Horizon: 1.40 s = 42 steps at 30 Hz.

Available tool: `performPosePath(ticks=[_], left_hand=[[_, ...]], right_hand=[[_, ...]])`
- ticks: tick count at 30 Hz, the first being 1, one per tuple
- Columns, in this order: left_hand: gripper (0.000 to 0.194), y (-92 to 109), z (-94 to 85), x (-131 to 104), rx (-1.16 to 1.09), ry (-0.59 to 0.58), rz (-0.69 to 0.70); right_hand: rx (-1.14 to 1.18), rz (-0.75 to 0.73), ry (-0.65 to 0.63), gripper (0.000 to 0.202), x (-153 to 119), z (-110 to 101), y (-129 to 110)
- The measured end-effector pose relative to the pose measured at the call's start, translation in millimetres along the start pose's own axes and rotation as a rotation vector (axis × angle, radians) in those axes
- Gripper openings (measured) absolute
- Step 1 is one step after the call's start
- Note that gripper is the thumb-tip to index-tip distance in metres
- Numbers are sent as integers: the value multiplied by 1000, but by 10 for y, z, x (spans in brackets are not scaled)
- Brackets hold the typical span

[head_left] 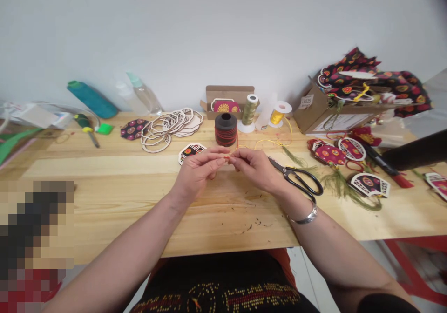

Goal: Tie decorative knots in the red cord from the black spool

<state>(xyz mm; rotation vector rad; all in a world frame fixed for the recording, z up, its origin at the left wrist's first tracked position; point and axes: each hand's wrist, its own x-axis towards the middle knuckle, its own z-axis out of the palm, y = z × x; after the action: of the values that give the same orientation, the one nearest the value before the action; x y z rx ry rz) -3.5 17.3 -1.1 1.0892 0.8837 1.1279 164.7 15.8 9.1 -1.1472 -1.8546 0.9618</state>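
Note:
Both hands meet over the middle of the wooden table. My left hand (200, 168) pinches a thin red cord (227, 157) between thumb and fingers. Closed on the same cord, my right hand (253, 166) is just beside it, its fingertips nearly touching the left ones. Part of the cord is hidden by the fingers. Just behind the hands stands a dark spool of red thread (225, 133), with a strand running down toward the right fingers. An octagonal patterned piece (191, 153) lies behind the left hand. Black-handled scissors (296, 178) rest beside the right wrist.
Pale cut-out frames (171, 126) and a teal thread cone (92, 99) lie at the back left. Green (249, 110) and yellow (277, 115) spools stand behind. At the right are a cardboard box (335, 117) with patterned cloth and several tasselled ornaments (369, 185).

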Motion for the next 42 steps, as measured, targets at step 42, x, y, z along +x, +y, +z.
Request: performPosePath(ticks=[42], left_hand=[[18,45,57,-55,221,-342,-232]], right_hand=[[169,-216,86,15,-17,1,28]])
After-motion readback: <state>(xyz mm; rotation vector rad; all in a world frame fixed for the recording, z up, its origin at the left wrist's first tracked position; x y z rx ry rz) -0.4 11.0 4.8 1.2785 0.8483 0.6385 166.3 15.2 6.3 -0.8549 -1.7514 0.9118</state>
